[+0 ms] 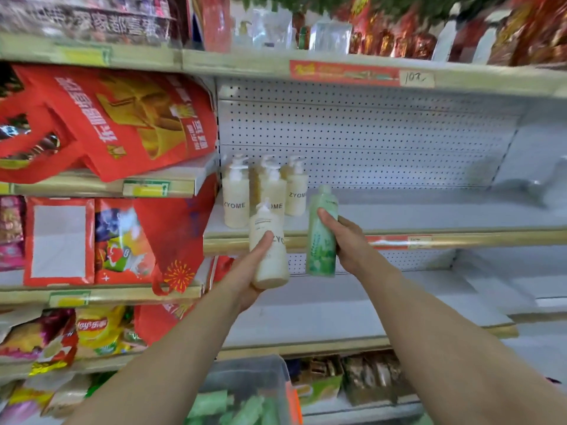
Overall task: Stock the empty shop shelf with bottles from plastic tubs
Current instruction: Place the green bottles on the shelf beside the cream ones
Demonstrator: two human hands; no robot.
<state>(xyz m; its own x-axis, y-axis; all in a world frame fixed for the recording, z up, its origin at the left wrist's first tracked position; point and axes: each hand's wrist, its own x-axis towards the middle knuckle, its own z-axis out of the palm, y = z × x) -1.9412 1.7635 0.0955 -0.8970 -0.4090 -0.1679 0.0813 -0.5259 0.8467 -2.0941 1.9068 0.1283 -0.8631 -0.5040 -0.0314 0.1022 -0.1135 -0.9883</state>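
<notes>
My left hand (247,273) grips a cream pump bottle (271,259) marked ZYOME, held upright just in front of the shelf's front edge. My right hand (346,240) holds a green bottle (322,237) upright beside it, to the right. On the grey shelf (429,213), at its left end, stand three cream ZYOME pump bottles (235,199) close together. The rest of that shelf is bare. Below, a clear plastic tub (254,381) holds several green bottles (214,406).
A perforated white back panel (368,133) sits behind the shelf. Red gift bags (116,118) and snack packs (98,329) fill the shelves on the left. A lower grey shelf (337,317) lies under my arms. Packaged goods (352,32) line the top shelf.
</notes>
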